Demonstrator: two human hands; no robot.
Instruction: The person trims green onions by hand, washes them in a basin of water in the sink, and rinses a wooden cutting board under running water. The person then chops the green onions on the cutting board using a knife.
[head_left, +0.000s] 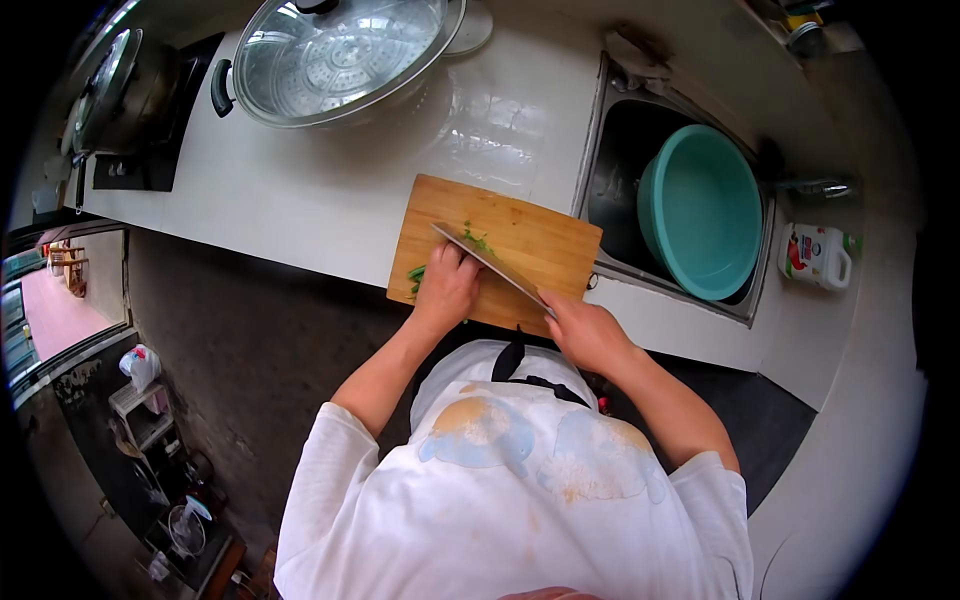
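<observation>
A wooden cutting board (545,235) lies at the front edge of the counter. My right hand (590,335) grips the handle of a knife (497,266), whose blade slants up and left across the board. My left hand (447,285) is closed over green stalks (416,275) on the board's left side, its knuckles close to the blade. Small chopped green pieces (476,239) lie just beyond the blade. The stalks under my left fingers are mostly hidden.
A large steamer pot with a glass lid (345,60) stands at the back left. Farther left, another lidded pot (110,95) is by a black cooktop (140,172). On the right, a teal basin (705,215) sits in the sink (618,165), beside a white jug (815,255).
</observation>
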